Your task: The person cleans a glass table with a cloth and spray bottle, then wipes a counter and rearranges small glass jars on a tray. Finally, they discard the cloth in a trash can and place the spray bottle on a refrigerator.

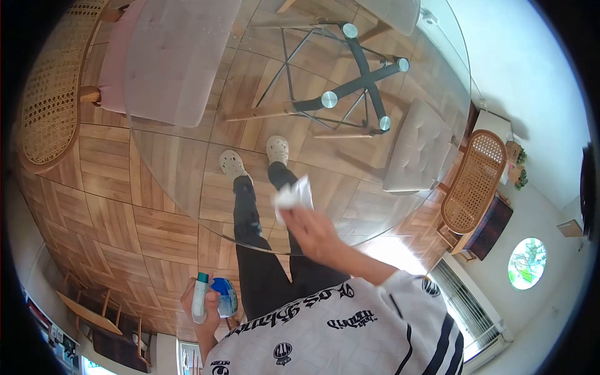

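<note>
A round glass table top spreads out before me, with dark crossed supports and wooden legs visible through it. My right hand is over its near edge, closed on a white cloth that is partly blurred. Down at the lower left, my left hand has its fingers wrapped round a clear bottle with a green cap. Right beside that bottle is a blue container, close against the fingers; how it is held is hidden.
Cane-backed chairs stand at the upper left and right. A tufted pale seat shows through the glass. My feet in light clogs are on the wooden floor beneath the table.
</note>
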Demonstrator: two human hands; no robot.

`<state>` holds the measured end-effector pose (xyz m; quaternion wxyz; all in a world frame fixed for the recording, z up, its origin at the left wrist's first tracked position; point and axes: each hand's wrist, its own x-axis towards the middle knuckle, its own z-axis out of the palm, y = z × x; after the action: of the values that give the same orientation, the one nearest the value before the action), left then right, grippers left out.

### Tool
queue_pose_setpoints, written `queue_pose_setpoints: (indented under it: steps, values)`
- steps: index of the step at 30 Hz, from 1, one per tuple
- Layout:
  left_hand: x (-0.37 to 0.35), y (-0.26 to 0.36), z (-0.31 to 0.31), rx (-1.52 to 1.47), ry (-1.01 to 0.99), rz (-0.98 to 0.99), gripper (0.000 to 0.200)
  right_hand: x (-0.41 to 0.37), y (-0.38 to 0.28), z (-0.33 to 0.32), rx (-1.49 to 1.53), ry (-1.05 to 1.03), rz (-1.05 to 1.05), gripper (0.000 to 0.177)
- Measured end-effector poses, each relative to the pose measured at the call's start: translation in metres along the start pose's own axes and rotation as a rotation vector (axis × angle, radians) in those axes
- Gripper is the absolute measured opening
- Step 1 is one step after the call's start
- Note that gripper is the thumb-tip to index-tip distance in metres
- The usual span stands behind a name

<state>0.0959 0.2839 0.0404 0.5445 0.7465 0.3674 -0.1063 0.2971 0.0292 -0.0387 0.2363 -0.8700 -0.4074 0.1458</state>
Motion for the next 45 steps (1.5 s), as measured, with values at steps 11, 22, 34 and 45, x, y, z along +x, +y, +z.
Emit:
queue_pose_setpoints:
  steps: [11,22,34,45]
  values:
    - [-0.001,-0.019,-0.005,-0.009,-0.02,0.088,0.049,0.213,0.204,-0.087,-0.53,0.453,0.512,0.02]
    - [-0.011,-0.029,-0.021,-0.077,0.088,-0.017,0.053,0.146,0.057,-0.009,-0.113,0.015,0.114,0.025]
    - [-0.027,-0.048,-0.031,-0.141,0.155,-0.086,0.051,0.15,0.046,0.032,-0.064,0.052,-0.093,0.026]
    - [-0.026,-0.062,-0.032,-0.2,0.241,-0.111,0.044,0.231,-0.055,0.006,0.315,-0.099,0.065,0.022]
